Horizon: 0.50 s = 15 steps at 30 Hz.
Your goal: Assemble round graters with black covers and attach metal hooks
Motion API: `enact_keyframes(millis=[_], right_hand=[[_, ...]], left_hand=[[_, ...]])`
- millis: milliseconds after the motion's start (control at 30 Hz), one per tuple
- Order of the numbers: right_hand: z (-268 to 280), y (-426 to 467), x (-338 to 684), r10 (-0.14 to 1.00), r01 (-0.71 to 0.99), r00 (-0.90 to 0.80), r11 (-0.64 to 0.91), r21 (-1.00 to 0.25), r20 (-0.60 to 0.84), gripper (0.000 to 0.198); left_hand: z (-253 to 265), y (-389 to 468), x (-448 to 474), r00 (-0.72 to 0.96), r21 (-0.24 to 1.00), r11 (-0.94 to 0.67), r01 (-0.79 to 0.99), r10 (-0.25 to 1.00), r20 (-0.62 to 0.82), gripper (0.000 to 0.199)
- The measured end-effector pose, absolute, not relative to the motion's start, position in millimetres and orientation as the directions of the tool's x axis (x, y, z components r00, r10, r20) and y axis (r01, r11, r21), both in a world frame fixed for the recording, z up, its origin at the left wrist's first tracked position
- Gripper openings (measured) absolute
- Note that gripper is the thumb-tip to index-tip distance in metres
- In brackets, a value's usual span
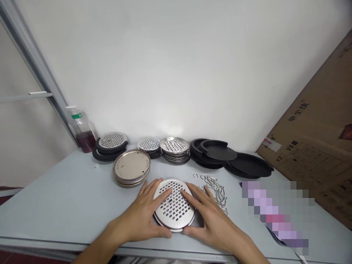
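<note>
On the table in front of me lies a round metal grater plate (176, 211) with rows of slots. The rim of another disc shows beneath it. My left hand (147, 212) holds its left side, the index finger over the top and the thumb at the near edge. Across from it, my right hand (205, 212) grips the right side in the same way, with the index finger touching the slotted face. Loose wire hooks and rings (216, 189) lie just beyond my right hand. A stack of plain metal discs (132, 167) stands beyond my left hand.
Along the wall stand slotted plates with black holders (111, 145), a smaller slotted stack (150, 145), raised-tooth grater plates (175, 148) and black round trays (217, 151). A bottle of dark liquid (84, 132) is at the left. A cardboard box (316, 139) and a pixelated object (275, 216) are at right.
</note>
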State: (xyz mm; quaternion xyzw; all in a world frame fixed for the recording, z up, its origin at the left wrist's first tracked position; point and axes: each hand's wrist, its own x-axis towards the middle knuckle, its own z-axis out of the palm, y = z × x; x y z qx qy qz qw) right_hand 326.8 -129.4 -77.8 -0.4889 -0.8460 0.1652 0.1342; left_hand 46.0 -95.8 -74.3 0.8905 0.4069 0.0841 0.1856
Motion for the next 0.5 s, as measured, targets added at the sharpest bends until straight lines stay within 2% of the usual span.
enact_keyframes(millis=[500], right_hand=[[-75.3, -128.4, 324.7, 0.885, 0.779, -0.462, 0.432, -0.454, 0.050, 0.095]], left_hand=[[-74.0, -96.0, 47.0, 0.658, 0.392, -0.604, 0.694, 0.753, -0.007, 0.104]])
